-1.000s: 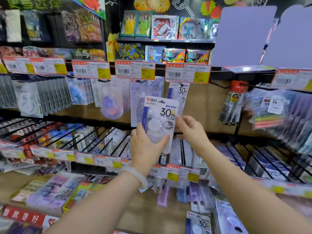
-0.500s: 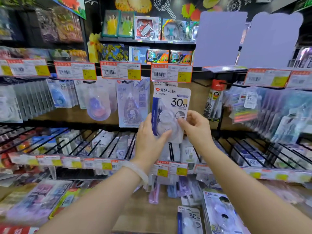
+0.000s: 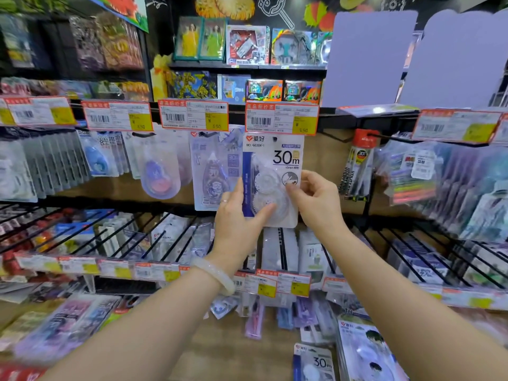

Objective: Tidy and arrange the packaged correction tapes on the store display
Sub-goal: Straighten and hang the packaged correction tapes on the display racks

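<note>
We hold one 30m pack [image 3: 275,171] up against the display, its top edge just under the price tag [image 3: 281,118] and its hang hole near the top, at about peg height; we cannot see the peg itself. Our left hand [image 3: 239,224] grips the pack's lower left edge, thumb pressed on the clear blister, the other fingers behind the card. Our right hand [image 3: 316,204] pinches the right edge with curled fingers. The risk we judge from here is missing the peg: the hole is small, and if the card tilts it could catch, bend or slide off and drop onto the wire rack [image 3: 137,237] below. Pushing too hard could also crease the thin card or knock the neighbouring pack [image 3: 214,171] crooked. The pack is a flat, glossy white card with a blue stripe down its left side and a rounded, hard-looking transparent bubble showing geared wheels inside. Neighbouring packs look similarly slick and overlap closely.
</note>
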Motion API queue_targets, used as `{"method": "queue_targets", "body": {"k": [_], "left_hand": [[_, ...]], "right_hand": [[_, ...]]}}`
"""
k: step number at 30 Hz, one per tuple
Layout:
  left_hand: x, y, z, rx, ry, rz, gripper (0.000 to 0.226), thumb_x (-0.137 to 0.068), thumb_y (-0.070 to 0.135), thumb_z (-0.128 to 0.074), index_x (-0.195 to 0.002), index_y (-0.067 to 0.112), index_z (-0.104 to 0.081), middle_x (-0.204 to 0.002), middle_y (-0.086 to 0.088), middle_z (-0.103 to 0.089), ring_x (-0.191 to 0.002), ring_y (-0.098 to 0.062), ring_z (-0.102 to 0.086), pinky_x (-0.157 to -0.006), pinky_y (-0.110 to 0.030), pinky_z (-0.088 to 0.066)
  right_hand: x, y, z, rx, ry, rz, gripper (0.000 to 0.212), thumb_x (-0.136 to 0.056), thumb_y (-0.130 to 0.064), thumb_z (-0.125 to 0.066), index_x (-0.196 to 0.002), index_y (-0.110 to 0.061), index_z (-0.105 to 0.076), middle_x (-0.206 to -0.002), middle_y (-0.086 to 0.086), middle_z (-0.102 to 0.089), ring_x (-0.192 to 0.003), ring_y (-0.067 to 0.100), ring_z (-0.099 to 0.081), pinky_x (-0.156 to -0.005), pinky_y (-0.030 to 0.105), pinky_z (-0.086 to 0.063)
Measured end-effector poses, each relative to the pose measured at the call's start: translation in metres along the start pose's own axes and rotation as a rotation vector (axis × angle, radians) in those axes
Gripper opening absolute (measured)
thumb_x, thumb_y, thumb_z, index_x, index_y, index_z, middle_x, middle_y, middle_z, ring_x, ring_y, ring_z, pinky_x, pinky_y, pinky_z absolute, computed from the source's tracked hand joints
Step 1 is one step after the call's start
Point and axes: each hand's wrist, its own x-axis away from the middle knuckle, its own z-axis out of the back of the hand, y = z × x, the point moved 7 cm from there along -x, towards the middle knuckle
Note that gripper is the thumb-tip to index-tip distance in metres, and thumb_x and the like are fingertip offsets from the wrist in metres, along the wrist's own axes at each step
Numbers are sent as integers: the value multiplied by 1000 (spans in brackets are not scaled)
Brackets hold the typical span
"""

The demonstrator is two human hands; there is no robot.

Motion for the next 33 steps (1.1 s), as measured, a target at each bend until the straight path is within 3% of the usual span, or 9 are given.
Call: {"method": "queue_targets", "body": {"k": [3,6,9,12,16,24,26,29,33], "left_hand": [[-9,-13,-6,-57,-25,44,74,-81,43,-68,-144,24,-36,-116,-8,-50,-106,-20,-53,-95,-34,-45],[-20,-14,-17,-80,-25,43,70,-82,42,-66,-143,25,-36,-115,-9,-50,-108,-21,-50,-92,-28,-41],[-34,-17,-31,-123,-32,114,75,-86,41,-63,-148,21,-26,-123,-10,-46,-116,-23,-45,-87,-20,-32],[-50,-23,-44,-158,-25,155,71,-86,44,-60,-146,21,-30,-124,-8,-51,-115,-24,-47,-83,-24,-35],[-71,-29,-57,-240,-37,224,73,-87,42,-58,-147,13,-27,-133,-13,-50,-125,-29,-44,-97,-35,-38],[-60,-30,-74,-354,-209,349,87,-92,26,-57,-149,2,5,-148,-21,-25,-136,-32,-29,-107,-36,-28],[-46,-29,-75,-412,-258,317,80,-91,22,-57,-148,2,-5,-147,-19,-25,-135,-32,-29,-107,-37,-30],[-28,-30,-73,-560,-361,210,44,-91,24,-54,-129,5,-42,-132,-17,-39,-123,-34,-41,-100,-40,-37],[-1,-25,-57,-696,-451,119,31,-92,29,-52,-113,6,-54,-125,-16,-45,-117,-36,-44,-94,-41,-39]], "right_hand": [[-7,10,-5,28,-3,-7,17,-88,-13,-62,-89,-31,-62,-69,-1,-61,-66,12,-52,-73,39,-53],[-21,20,-7,59,4,-29,18,-88,-17,-62,-83,-34,-59,-70,2,-56,-66,12,-48,-69,37,-50],[-41,30,-7,113,32,-65,5,-87,-20,-64,-88,-21,-60,-75,-2,-59,-71,11,-52,-67,25,-45],[-60,44,-8,125,72,-139,19,-85,-24,-67,-100,-15,-59,-87,-1,-62,-81,11,-57,-70,21,-42],[-77,58,-9,131,87,-216,24,-85,-29,-67,-98,-16,-51,-80,-11,-53,-78,9,-51,-58,16,-35],[-70,78,-18,350,-70,-282,46,-90,-28,-59,-127,-6,-43,-118,8,-54,-99,20,-51,-81,29,-40],[-58,81,-22,529,-189,-255,45,-89,-27,-58,-126,-5,-44,-122,12,-53,-108,27,-52,-86,34,-43],[-34,81,-28,856,-420,-197,42,-90,-31,-56,-124,-8,-50,-127,16,-47,-117,36,-45,-95,39,-42],[4,72,-20,971,-509,-181,44,-93,-39,-52,-125,-9,-53,-129,17,-48,-119,37,-44,-98,40,-42]]}}
